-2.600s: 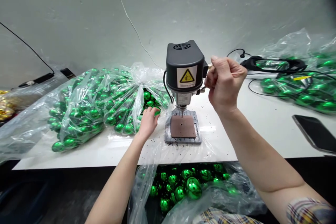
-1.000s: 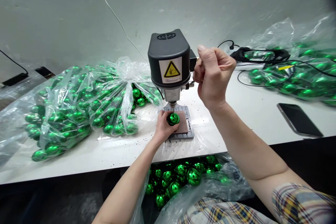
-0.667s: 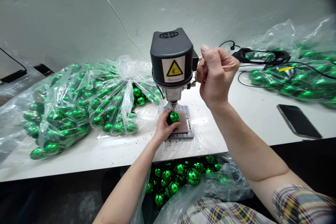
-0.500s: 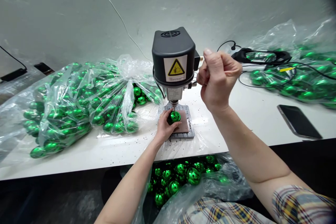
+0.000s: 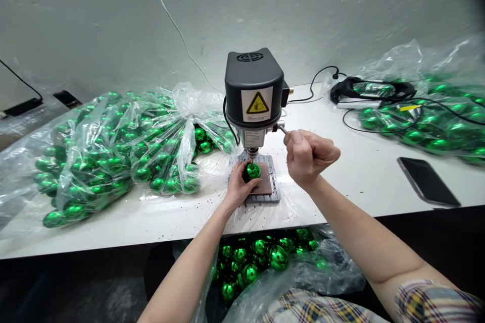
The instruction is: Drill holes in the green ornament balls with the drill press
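A small bench drill press (image 5: pixel 254 91) with a dark grey motor cover and a yellow warning label stands on the table. My left hand (image 5: pixel 241 184) curls around a shiny green ball ornament (image 5: pixel 253 171), holding it on a brown board (image 5: pixel 266 181) directly under the drill chuck (image 5: pixel 252 152). The drill tip meets the top of the ball or is very close; I cannot tell which. My right hand (image 5: pixel 308 156) is closed in a fist around the feed lever (image 5: pixel 282 128) at the press's right side, which mostly disappears inside the fingers.
Clear plastic bags of green balls (image 5: pixel 94 156) lie to the left, another bag (image 5: pixel 435 121) to the right. An open bag of balls (image 5: pixel 261 257) sits below the table edge. A phone (image 5: pixel 428 180), black cables and dark scraps are on the white table (image 5: pixel 356 181).
My right hand has swung the lever downward and toward me. The left hand keeps its hold on the ball under the chuck. The view has shifted slightly.
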Tool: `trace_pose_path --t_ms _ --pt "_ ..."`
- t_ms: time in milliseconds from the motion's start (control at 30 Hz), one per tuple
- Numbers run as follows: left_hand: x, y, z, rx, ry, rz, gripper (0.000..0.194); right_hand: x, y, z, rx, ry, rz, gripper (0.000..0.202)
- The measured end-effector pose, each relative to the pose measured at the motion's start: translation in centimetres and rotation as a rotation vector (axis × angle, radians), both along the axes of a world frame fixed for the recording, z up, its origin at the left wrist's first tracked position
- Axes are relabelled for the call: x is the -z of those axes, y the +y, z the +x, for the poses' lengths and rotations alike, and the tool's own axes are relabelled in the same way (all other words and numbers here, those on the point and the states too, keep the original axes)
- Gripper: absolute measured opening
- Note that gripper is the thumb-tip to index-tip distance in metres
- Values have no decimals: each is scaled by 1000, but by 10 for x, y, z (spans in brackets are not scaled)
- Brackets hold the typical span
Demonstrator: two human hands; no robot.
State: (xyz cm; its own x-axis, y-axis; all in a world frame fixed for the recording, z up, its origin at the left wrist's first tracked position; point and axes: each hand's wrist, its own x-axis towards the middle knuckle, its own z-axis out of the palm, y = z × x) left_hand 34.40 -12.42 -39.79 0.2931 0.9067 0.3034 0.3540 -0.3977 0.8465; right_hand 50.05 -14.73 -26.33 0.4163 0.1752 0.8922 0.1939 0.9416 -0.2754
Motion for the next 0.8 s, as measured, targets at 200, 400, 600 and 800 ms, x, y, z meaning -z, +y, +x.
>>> trace_pose_path --t_ms 200,400,600,800 --pt "4 2 1 -25 -2 -21 62 10 1 5 -18 -94 35 46" --pt "3 1 -1 -42 -20 -25 62 16 -1 9 -58 -173 43 47" --pt "-2 0 3 -41 -55 -46 61 -17 0 1 -74 12 -64 47" --pt "-39 -30 -19 -158 185 -108 62 -78 12 -1 -278 329 -484 44"
